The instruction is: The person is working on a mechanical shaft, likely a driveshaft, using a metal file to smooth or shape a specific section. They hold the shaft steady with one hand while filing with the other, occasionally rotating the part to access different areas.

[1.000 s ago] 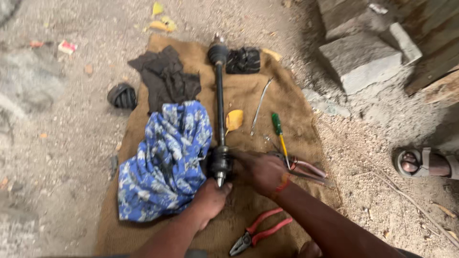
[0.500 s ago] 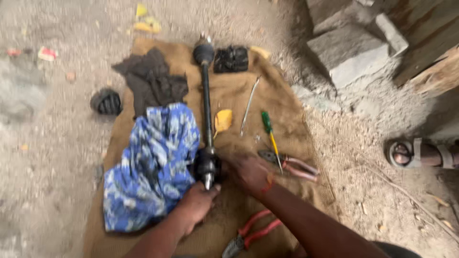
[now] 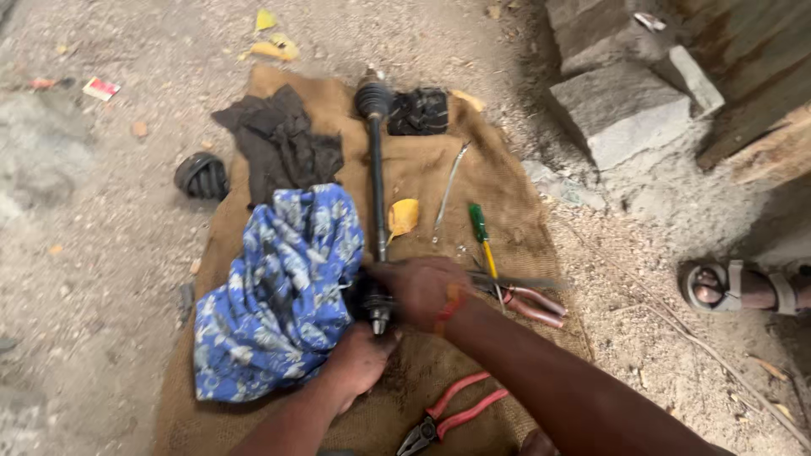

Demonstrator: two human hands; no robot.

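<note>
A dark drive shaft (image 3: 376, 181) lies lengthwise on a brown burlap sack (image 3: 507, 219) spread over the gravel ground (image 3: 101, 253), its far joint at twelve o'clock near the sack's top edge and its near end at the centre of the view, where both hands meet. The right hand (image 3: 420, 291) is closed over the near joint from the three o'clock side, fingers wrapped on the black fitting, and the left hand (image 3: 361, 359) grips the shaft's tip from below, at six o'clock of the joint; the two hands are close together, nearly touching. Just beside the joint at nine o'clock a blue patterned cloth (image 3: 283, 291) lies bunched against the shaft. At eleven o'clock of the cloth sits a dark grey rag (image 3: 283, 139), and off the sack at nine o'clock of that rag rests a black rubber boot (image 3: 201, 176). A second black ribbed piece (image 3: 420, 111) lies just to the right of the shaft's far joint. At one o'clock of the hands are a yellow scrap (image 3: 403, 216), a thin metal rod (image 3: 448, 187) and a green-and-yellow screwdriver (image 3: 482, 239). Brown-handled pliers (image 3: 528, 302) lie at three o'clock behind the right wrist, and red-handled pliers (image 3: 452, 414) at five o'clock, below the forearm. Grey stone blocks (image 3: 629, 110) sit at two o'clock, and a sandalled foot (image 3: 743, 287) shows at the right edge.
</note>
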